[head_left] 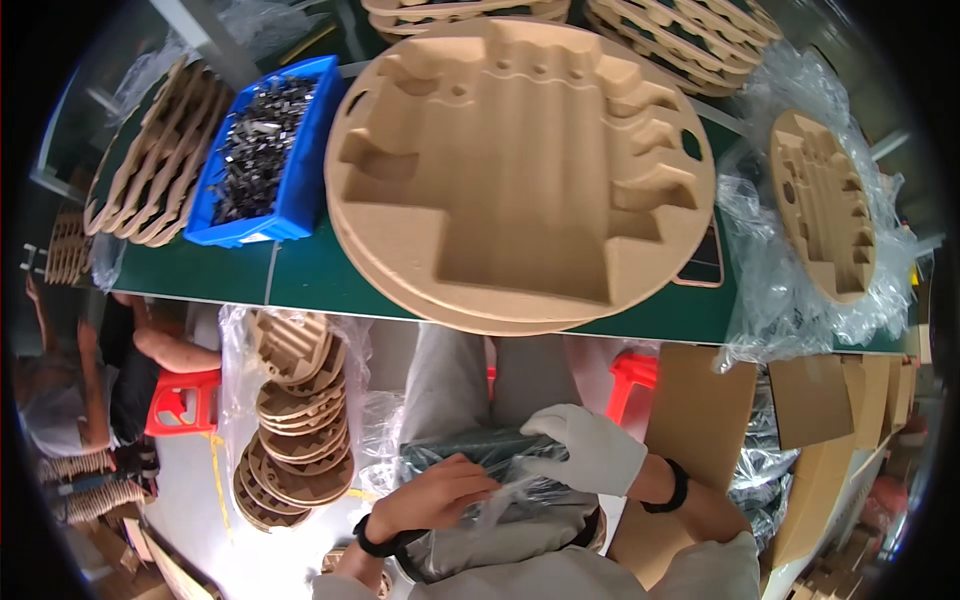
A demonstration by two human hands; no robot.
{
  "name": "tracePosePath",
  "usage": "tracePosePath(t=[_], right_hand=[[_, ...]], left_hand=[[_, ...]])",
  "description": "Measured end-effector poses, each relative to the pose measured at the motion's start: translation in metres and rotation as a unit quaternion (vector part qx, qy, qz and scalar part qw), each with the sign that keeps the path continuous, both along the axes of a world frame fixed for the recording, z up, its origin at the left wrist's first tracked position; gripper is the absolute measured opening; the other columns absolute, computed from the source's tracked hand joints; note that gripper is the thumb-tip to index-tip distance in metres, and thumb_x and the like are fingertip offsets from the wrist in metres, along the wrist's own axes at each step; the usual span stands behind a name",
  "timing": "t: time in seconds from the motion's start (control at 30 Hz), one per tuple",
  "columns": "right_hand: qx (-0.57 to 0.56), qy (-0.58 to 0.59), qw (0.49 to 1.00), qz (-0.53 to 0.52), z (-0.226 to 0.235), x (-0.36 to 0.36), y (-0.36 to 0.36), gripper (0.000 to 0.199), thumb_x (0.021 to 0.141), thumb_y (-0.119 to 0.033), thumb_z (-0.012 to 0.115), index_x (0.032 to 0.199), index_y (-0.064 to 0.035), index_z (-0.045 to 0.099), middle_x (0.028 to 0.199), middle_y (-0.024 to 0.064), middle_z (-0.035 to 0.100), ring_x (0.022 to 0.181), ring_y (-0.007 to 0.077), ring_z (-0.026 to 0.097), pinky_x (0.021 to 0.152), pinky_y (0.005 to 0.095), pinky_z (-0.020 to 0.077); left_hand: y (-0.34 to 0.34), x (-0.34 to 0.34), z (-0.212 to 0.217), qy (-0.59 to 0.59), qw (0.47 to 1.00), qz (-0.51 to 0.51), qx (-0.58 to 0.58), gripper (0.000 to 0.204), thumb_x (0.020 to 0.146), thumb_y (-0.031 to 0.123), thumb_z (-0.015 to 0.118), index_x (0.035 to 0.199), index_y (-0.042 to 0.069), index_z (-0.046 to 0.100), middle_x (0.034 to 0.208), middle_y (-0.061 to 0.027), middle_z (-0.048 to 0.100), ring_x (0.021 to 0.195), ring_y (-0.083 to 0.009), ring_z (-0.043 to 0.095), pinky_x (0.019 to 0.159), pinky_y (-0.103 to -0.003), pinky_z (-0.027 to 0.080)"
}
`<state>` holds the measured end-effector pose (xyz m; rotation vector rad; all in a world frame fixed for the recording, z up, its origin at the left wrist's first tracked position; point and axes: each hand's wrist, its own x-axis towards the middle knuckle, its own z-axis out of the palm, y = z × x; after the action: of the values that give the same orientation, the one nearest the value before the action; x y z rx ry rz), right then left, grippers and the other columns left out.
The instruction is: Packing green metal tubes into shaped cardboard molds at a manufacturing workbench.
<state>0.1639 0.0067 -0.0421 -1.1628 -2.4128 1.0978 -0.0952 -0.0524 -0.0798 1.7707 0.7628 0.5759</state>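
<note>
Film needs my attention from this end: loose clear film (pixel 503 503) lies over a dark green bundle (pixel 465 447) on the person's lap, below the round tray (pixel 520 150). My bare left hand (pixel 430 492) bends its fingers onto the film; whether they pinch it or merely press, I cannot tell. My right hand (pixel 592 450), in a white glove, rests its fingers on the bundle, lower right of the round tray; whether it grips, I cannot tell either.

I judge the plastic thin and slippery, so a small fold caught between fingertips and thumb should serve me better than a flat push. One hand ought to steady the bundle while the other works the film evenly, low and without jerks. The glove probably feels edges less keenly, so finding them suits the bare fingers.

Left of the round tray, on the green surface (pixel 200 268), sits a blue bin (pixel 300 190) of small metal pieces; to its right, a smaller tray (pixel 825 210) lies amid clear wrapping (pixel 765 290). I want my right elbow tucked in, away from the open carton (pixel 698 400) lower right of the round tray.
</note>
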Motion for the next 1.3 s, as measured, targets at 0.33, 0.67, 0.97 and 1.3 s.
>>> tracePosePath(t=[0.33,0.67,0.97,1.3], right_hand=[[-0.474,0.207,0.83,-0.208,0.002,-0.011,0.0,0.023,0.091,-0.021,0.065,0.102,-0.0001,0.068,0.092,0.005,0.07,0.084,0.0106,0.064,0.076,0.0256,0.0511],[-0.046,0.06,0.988,0.137,-0.012,-0.003,-0.01,0.023,0.088,-0.028,0.063,0.095,-0.0065,0.067,0.089,0.0106,0.065,0.084,0.0298,0.062,0.076,0.0398,0.0505],[-0.016,0.023,0.989,0.146,-0.013,-0.011,-0.017,0.018,0.079,-0.025,0.067,0.082,-0.007,0.068,0.074,0.0097,0.063,0.071,0.0289,0.059,0.062,0.0401,0.049],[-0.266,0.077,0.957,0.09,0.015,-0.006,-0.015,0.015,0.081,-0.022,0.063,0.083,-0.0068,0.064,0.064,0.0115,0.063,0.057,0.0292,0.062,0.054,0.0361,0.0485]], left_hand=[[0.007,0.003,0.004,-0.014,0.999,0.027,0.035,0.025,0.076,-0.006,0.068,0.1,0.003,0.065,0.087,-0.01,0.062,0.077,-0.0303,0.057,0.069,-0.036,0.045],[0.012,-0.002,0.019,0.019,0.998,0.011,0.058,0.034,0.067,-0.012,0.064,0.098,0.003,0.064,0.091,-0.0085,0.062,0.083,-0.029,0.057,0.07,-0.037,0.046],[0.005,0.019,0.037,-0.007,0.998,0.064,0.007,0.028,0.07,-0.008,0.071,0.096,0.002,0.067,0.089,-0.0094,0.063,0.084,-0.0295,0.059,0.069,-0.037,0.049],[-0.017,-0.018,0.037,-0.147,0.989,-0.017,-0.008,0.03,0.071,-0.011,0.067,0.099,-0.001,0.064,0.088,-0.012,0.063,0.075,-0.0311,0.057,0.06,-0.039,0.045]])
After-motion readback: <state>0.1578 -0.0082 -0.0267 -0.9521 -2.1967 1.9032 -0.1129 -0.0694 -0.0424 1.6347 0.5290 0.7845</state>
